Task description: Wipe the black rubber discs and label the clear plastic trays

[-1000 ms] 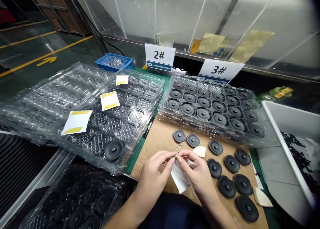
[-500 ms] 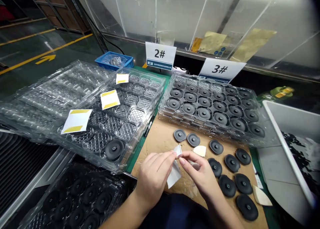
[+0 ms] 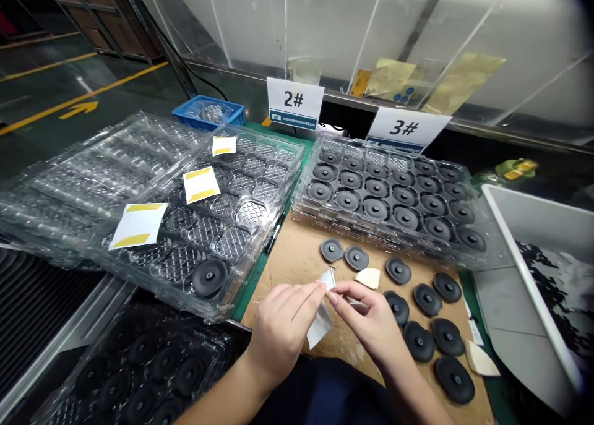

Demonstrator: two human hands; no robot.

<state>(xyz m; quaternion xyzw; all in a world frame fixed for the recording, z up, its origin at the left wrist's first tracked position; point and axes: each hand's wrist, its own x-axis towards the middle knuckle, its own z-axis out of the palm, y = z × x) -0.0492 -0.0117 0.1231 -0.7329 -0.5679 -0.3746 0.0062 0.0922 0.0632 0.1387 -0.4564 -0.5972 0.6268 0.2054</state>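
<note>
My left hand and my right hand meet over the cardboard sheet. Both have their fingers pinched on a small white piece, whose exact shape is partly hidden by the fingertips. A thin white sheet hangs below, between the hands. Just beyond the fingers are two round black parts, one of them a disc, and a cream wedge. Several more black discs lie right of my right hand, with a second cream wedge.
A clear tray at left bears white papers with yellow tape and one black disc. Beyond the cardboard, stacked trays hold many discs. A grey bin stands right; a blue basket and signs stand behind.
The whole view has shifted slightly, so things sit a little further left. Both hands keep their pinch on the white piece, with hardly any change in pose.
</note>
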